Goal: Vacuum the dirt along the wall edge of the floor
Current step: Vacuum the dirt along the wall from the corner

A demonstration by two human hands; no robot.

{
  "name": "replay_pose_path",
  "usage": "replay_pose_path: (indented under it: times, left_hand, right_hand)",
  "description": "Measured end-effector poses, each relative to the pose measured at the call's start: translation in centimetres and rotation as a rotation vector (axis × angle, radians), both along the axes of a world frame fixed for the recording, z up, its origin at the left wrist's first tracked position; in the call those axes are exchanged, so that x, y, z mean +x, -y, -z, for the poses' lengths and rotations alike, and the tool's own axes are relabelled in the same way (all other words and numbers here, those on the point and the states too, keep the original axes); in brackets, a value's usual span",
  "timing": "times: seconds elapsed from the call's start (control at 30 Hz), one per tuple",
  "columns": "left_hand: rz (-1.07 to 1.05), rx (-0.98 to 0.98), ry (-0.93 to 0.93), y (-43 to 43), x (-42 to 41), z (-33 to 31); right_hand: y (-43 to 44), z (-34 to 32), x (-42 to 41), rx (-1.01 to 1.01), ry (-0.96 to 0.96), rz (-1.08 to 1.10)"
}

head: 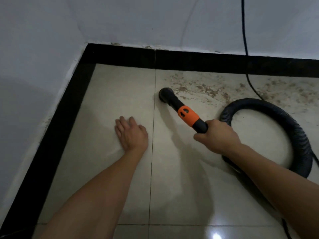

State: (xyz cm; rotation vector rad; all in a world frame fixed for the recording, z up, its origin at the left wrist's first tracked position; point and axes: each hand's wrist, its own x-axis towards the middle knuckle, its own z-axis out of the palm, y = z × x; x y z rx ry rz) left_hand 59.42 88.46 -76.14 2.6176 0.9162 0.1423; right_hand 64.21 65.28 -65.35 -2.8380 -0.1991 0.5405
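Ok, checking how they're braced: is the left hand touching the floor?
Touching. The head view shows the left hand palm down, fingers lying flat on the floor tile.

We have bare tile (112, 94) open between our left hand (131, 133), lying flat, and the black border strip (69, 104) along the walls (155, 23). On the right, the looped hose (296, 128) lies just beside our right hand (217, 137), which grips the vacuum wand (188, 116). A black cord (244, 31) hangs down the far wall and crosses the dirt (207, 88), seemingly running under the hose.
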Motion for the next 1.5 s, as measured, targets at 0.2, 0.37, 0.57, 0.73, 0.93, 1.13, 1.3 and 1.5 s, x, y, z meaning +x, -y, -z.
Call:
replay_pose_path:
  times: [0.2,0.37,0.57,0.73,0.93,1.13,1.3,1.5]
  left_hand:
    - [-0.04,0.07,0.005,0.1,2.2,1.0]
    - [-0.038,0.086,-0.035,0.2,2.2,1.0]
    - [-0.05,0.084,-0.055,0.3,2.3,0.9]
    - [-0.056,0.085,-0.051,0.3,2.6,0.6]
    - [-0.054,0.073,-0.063,0.3,2.5,0.8]
    - [-0.066,0.091,-0.064,0.4,2.7,0.6]
    - [-0.064,0.108,-0.058,0.4,2.5,0.8]
    - [-0.067,0.114,-0.058,0.5,2.7,0.9]
  right_hand:
    - [0.8,-0.2,-1.6,-0.031,0.01,-0.06]
    - [1.8,-0.6,-2.9,-0.066,-0.06,-0.119]
    - [-2.2,0.0,4.1,-0.015,-0.018,-0.04]
    - [-5.3,-0.8,9.4,0.02,-0.035,0.029]
    - [-2.4,-1.0,3.4,-0.074,-0.011,0.002]
    - [-3.2,-0.5,10.4,0.014,-0.038,0.143]
    - [-3.4,-0.3,9.2,-0.012,-0.015,0.019]
    - [-3.4,-0.4,11.9,0.025,-0.009,0.03]
